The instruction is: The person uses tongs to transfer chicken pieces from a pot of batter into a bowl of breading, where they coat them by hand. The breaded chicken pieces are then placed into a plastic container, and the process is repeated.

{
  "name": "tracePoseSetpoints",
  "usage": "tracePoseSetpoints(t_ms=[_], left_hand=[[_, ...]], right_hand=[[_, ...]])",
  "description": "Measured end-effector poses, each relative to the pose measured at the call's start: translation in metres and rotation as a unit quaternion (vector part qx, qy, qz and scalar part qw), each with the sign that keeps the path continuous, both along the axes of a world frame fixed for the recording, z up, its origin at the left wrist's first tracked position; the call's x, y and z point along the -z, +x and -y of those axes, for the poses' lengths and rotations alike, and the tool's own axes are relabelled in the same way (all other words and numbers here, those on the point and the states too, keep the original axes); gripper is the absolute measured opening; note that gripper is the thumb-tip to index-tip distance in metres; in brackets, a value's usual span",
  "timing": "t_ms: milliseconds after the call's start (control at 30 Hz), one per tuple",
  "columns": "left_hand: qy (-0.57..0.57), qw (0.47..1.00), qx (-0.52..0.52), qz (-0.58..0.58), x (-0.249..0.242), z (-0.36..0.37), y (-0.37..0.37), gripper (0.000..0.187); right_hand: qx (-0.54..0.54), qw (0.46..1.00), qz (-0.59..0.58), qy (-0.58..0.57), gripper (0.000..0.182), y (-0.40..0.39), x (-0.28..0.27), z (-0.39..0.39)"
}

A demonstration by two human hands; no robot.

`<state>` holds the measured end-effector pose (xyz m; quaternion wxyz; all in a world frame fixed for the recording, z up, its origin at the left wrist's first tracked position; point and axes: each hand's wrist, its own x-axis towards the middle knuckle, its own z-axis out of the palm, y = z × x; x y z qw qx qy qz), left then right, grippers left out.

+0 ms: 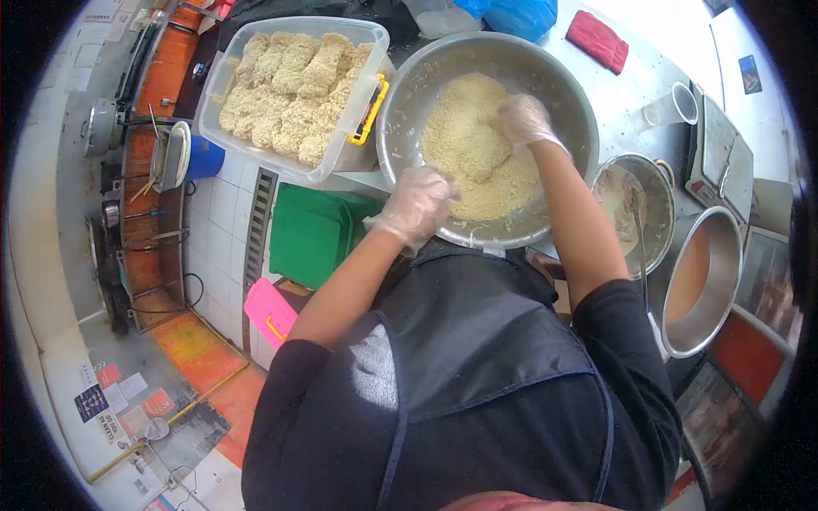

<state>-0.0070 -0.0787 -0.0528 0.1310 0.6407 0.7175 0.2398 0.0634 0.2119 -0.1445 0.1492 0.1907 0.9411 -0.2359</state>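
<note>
A wide metal bowl [573, 94] holds pale crumbs [469, 106], with a crumb-covered mound [479, 153] near the middle. My right hand [526, 121], in a clear plastic glove, is at the crumbs on the bowl's right side; its fingertips are hard to make out. At the bowl's lower left rim is my left hand [416, 204], also gloved, its fingers curled in; whatever they may hold is hidden. Left of the bowl, a clear plastic tub [358, 157] contains several crumb-coated pieces [298, 64] piled in rows.
On the right stand a pot with whitish liquid [618, 192] and a whisk, a deep metal pot [728, 264], a clear cup [671, 109] and a scale [724, 153]. A red cloth [598, 41] lies behind. Below left are a green bin [311, 234] and a pink lid [268, 312].
</note>
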Motion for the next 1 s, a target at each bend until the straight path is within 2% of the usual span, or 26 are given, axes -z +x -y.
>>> tracePoseSetpoints(t_ms=[33,67,100,133,167,200,233,267,333,367,400,433,467,500,567,600,667,700,767,833,900,967,1000], left_hand=[[0.052,0.997,0.052,-0.022,0.009,-0.005,-0.002,0.013],[0.055,0.997,0.049,-0.019,0.013,-0.012,-0.002,0.013],[-0.107,0.993,0.047,0.019,0.015,-0.024,0.0,0.016],[-0.264,0.962,0.043,0.053,0.016,-0.034,0.001,0.018],[-0.259,0.964,0.042,0.052,0.005,-0.041,0.003,0.018],[-0.266,0.96,0.085,0.011,-0.014,-0.046,0.007,0.019],[-0.273,0.953,0.127,-0.03,-0.029,-0.049,0.009,0.02],[-0.269,0.955,0.124,-0.032,-0.039,-0.051,0.008,0.02],[-0.265,0.934,0.227,-0.075,-0.051,-0.056,0.001,0.022],[-0.26,0.936,0.224,-0.076,-0.033,-0.051,-0.003,0.022],[-0.17,0.963,0.207,0.015,0.003,-0.042,-0.006,0.024],[-0.077,0.973,0.189,0.108,0.022,-0.036,-0.009,0.025],[-0.075,0.964,0.192,0.166,0.011,-0.035,-0.015,0.027],[-0.071,0.963,0.195,0.17,-0.007,-0.033,-0.02,0.027],[-0.169,0.96,0.223,0.027,-0.039,-0.03,-0.029,0.024],[-0.166,0.959,0.227,0.03,-0.046,-0.028,-0.035,0.024],[-0.046,0.953,0.274,-0.119,-0.053,-0.022,-0.049,0.022],[-0.044,0.953,0.276,-0.118,-0.053,-0.017,-0.056,0.022],[0.094,0.975,0.198,0.049,-0.052,-0.004,-0.07,0.018],[0.095,0.974,0.198,0.044,-0.092,0.008,-0.091,0.019],[0.102,0.974,0.198,0.036,-0.125,0.021,-0.124,0.019],[0.139,0.963,0.182,0.143,-0.137,0.036,-0.166,0.023],[0.206,0.951,0.144,0.179,-0.136,0.045,-0.184,0.026]], right_hand=[[0.0,0.994,-0.016,0.11,0.024,0.004,0.002,-0.004],[0.065,0.998,-0.013,0.018,0.027,0.007,-0.007,0.009],[0.064,0.998,-0.011,0.021,0.027,0.013,-0.005,0.022],[0.078,0.997,-0.013,0.007,0.034,0.015,-0.004,0.036],[0.091,0.996,-0.018,-0.007,0.041,0.016,-0.005,0.046],[0.09,0.996,-0.019,-0.003,0.041,0.015,-0.009,0.054],[0.107,0.993,0.038,-0.012,0.047,0.014,-0.012,0.06],[0.124,0.988,0.094,-0.021,0.053,0.013,-0.017,0.065],[0.111,0.992,0.063,0.012,0.056,0.017,-0.038,0.079],[0.099,0.994,0.036,0.039,0.059,0.02,-0.047,0.087],[0.097,0.994,0.036,0.044,0.059,0.022,-0.052,0.093],[0.144,0.989,0.0,0.037,0.055,0.025,-0.055,0.098],[0.192,0.98,-0.035,0.031,0.051,0.028,-0.059,0.103],[0.194,0.98,-0.03,0.035,0.051,0.03,-0.066,0.106],[0.214,0.97,-0.11,0.043,0.043,0.034,-0.09,0.112],[0.217,0.969,-0.106,0.046,0.043,0.035,-0.105,0.115],[0.287,0.942,-0.17,0.025,0.038,0.031,-0.128,0.121],[0.29,0.942,-0.168,0.026,0.038,0.032,-0.122,0.118],[0.319,0.923,-0.185,0.11,0.034,0.047,-0.093,0.096],[0.322,0.915,-0.191,0.148,0.031,0.064,-0.07,0.075],[0.323,0.906,-0.2,0.189,0.029,0.066,-0.073,0.068],[0.392,0.889,-0.222,0.084,0.029,0.064,-0.105,0.071],[0.408,0.883,-0.23,0.036,0.03,0.056,-0.13,0.076]])
